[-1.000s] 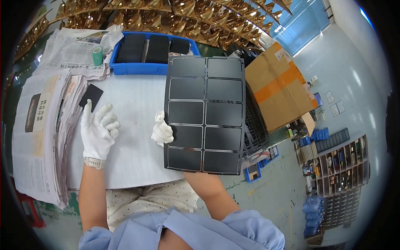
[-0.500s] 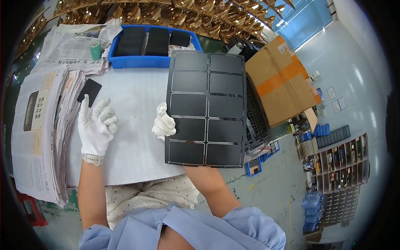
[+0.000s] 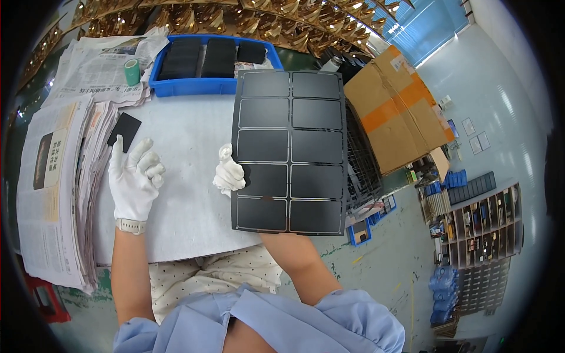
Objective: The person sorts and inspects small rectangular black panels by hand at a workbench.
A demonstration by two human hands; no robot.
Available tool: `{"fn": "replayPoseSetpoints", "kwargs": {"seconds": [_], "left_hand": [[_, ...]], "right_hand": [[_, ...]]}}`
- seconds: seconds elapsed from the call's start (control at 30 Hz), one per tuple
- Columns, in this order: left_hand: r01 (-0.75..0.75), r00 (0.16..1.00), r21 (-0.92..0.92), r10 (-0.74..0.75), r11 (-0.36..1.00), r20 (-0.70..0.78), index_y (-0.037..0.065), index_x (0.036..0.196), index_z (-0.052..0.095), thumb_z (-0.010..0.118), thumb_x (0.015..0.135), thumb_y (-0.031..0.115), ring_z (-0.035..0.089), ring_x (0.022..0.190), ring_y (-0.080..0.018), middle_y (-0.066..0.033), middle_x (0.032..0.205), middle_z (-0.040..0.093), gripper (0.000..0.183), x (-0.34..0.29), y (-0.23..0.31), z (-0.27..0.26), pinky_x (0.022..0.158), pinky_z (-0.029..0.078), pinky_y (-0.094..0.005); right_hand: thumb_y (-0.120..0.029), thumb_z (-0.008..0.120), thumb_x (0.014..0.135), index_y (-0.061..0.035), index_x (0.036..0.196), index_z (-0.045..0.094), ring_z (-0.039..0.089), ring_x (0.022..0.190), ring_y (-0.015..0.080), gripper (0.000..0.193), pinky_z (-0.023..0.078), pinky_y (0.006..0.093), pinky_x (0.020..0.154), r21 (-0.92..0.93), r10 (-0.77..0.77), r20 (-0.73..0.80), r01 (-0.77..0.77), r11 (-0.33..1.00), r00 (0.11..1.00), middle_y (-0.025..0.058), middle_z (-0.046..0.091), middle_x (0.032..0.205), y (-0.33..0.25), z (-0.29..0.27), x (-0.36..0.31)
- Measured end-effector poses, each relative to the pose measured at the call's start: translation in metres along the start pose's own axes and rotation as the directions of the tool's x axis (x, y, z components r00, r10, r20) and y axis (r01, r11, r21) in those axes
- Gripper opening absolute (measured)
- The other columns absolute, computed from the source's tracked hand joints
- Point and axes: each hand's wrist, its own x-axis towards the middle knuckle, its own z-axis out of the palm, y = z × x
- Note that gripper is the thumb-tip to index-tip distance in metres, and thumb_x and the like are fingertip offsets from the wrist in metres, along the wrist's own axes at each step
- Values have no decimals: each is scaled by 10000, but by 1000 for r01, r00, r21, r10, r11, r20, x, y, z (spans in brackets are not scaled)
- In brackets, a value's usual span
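Observation:
My right hand point(image 3: 229, 173), in a white glove, grips the left edge of a black sheet point(image 3: 268, 146) that hangs above the table's right side. Thin slots divide this sheet into rows of rounded rectangular panels in two columns. Most of that hand is hidden behind it. My left hand point(image 3: 136, 179), also gloved in white, hovers over the white table with nothing in it; one finger points out and the others are loosely bent. Just beyond its fingertips, a small black card point(image 3: 125, 132) lies against the newspaper pile point(image 3: 53, 194).
A blue tray point(image 3: 194, 88) with stacks of black cards stands at the back. Left of it, a green tape roll point(image 3: 132, 72) sits on newspapers. A cardboard box point(image 3: 397, 112) and a dark wire rack point(image 3: 360, 170) stand to the right. Gold-coloured pieces point(image 3: 259, 20) hang behind.
The view has shifted slightly. Both hands keep nearly the same pose, and the black sheet stays in my right hand.

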Motion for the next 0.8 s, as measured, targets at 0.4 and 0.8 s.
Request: {"fn": "replayPoseSetpoints", "kwargs": {"seconds": [0.4,0.8], "left_hand": [[-16,999,31,18,999,-50,-19,1353,719,450,1137,638,629,781,-265,-25,762,486,742,0,-2,5,696,689,-388],[-34,999,22,35,999,-18,-31,1356,713,439,1143,627,753,880,-346,-118,867,679,743,0,-3,4,719,707,-425]], "right_hand": [[-477,595,1080,51,1310,623,470,581,149,577,418,326,579,-34,-45,-162,40,999,986,-12,488,698,2,4,-7],[-475,597,1079,45,1308,629,474,565,147,569,469,321,571,-71,-40,-114,32,997,993,-4,501,705,1,2,-8]]}}
